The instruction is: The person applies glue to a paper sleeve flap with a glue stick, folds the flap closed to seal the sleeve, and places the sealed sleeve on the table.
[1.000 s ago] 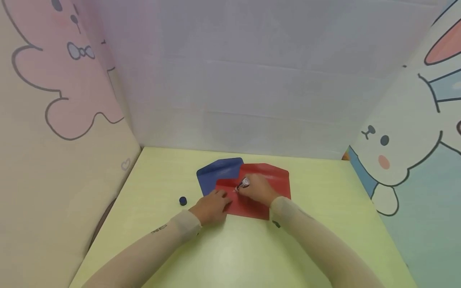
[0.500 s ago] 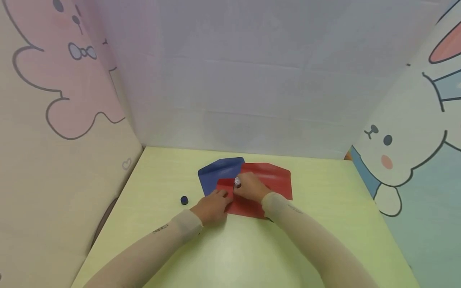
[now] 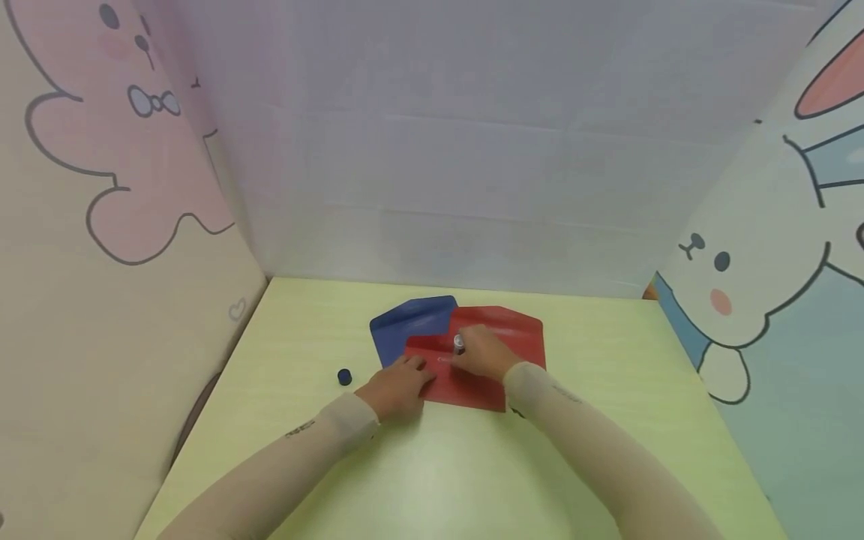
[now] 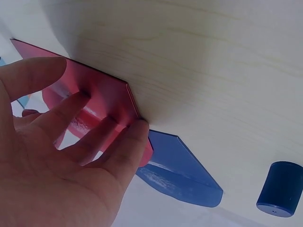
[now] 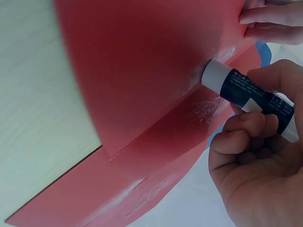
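Observation:
My right hand [image 3: 482, 354] grips a glue stick [image 5: 248, 94], dark blue with a white end. That end touches the front red envelope [image 3: 466, 396] near its flap crease, and white smears show along the crease and flap in the right wrist view. My left hand [image 3: 397, 390] rests its fingertips on the left part of this envelope, the fingers spread and only slightly bent. Partly beneath it lie a second red envelope [image 3: 526, 334], behind to the right, and a blue envelope [image 3: 408, 322], behind to the left. My right hand hides part of the red ones.
A dark blue cap [image 3: 344, 377] stands on the pale wooden table [image 3: 304, 322] left of my left hand. A whitish wall [image 3: 432, 247] rises behind the table. Cartoon-printed panels [image 3: 803, 375] close in both sides.
My right hand moved left with the glue stick along the front red envelope, then back to the right. The stick has become more upright. My left hand has stayed in place.

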The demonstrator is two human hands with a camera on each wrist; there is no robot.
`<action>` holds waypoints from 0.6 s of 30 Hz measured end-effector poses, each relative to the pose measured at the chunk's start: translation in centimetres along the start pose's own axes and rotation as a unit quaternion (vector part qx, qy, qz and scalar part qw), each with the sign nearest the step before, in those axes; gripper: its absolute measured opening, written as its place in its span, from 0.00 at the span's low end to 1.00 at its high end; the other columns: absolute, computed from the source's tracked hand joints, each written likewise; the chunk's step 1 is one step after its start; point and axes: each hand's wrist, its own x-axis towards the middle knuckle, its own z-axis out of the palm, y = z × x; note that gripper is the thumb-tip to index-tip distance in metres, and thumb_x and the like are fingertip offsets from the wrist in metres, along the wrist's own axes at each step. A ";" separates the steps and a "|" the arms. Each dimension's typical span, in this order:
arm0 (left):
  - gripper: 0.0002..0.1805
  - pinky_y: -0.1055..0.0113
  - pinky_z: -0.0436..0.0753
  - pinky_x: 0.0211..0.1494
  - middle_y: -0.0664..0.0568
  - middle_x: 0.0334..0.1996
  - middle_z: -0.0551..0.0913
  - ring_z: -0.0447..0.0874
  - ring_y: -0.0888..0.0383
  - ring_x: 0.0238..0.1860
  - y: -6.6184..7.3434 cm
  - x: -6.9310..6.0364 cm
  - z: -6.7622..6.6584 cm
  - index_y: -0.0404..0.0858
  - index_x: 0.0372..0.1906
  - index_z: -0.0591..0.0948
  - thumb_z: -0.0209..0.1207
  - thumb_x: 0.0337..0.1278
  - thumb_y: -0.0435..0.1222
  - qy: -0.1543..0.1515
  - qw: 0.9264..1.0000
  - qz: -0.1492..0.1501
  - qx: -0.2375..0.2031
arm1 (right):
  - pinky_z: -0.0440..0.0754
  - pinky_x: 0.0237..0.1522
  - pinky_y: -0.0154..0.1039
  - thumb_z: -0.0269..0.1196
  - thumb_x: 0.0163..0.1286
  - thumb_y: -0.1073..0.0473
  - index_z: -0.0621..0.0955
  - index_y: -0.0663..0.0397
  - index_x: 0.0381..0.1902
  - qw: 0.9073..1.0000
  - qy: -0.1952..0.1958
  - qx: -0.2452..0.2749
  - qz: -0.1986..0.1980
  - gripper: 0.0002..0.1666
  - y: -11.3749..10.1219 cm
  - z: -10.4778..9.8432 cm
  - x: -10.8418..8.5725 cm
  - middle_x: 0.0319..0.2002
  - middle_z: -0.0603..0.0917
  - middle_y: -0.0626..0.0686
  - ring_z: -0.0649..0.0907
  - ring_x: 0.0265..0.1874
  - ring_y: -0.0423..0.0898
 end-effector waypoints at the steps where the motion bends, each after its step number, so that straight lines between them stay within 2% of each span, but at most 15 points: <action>1: 0.31 0.42 0.91 0.77 0.45 0.81 0.80 0.79 0.43 0.80 0.0 0.0 0.0 0.47 0.82 0.85 0.71 0.79 0.38 0.001 1.000 0.001 0.001 | 0.86 0.39 0.39 0.80 0.78 0.58 0.85 0.51 0.42 1.000 0.002 -0.001 -0.002 0.11 0.2 -0.1 -0.1 0.33 0.88 0.52 0.87 0.33 0.48; 12: 0.30 0.45 0.93 0.73 0.46 0.76 0.82 0.79 0.45 0.75 -0.2 0.3 0.2 0.47 0.80 0.86 0.72 0.78 0.38 0.000 1.000 0.005 0.003 | 0.87 0.39 0.39 0.80 0.76 0.56 0.86 0.49 0.39 1.000 0.005 -0.002 -0.018 0.11 1.8 -1.1 -0.8 0.31 0.88 0.50 0.86 0.32 0.46; 18: 0.30 0.44 0.93 0.73 0.46 0.77 0.82 0.79 0.45 0.76 -0.4 0.3 0.2 0.48 0.81 0.86 0.72 0.78 0.39 0.000 1.000 0.009 -0.001 | 0.92 0.44 0.43 0.81 0.71 0.54 0.87 0.48 0.40 0.999 0.036 0.010 -0.019 0.12 1.6 -2.4 -1.4 0.34 0.90 0.49 0.89 0.35 0.46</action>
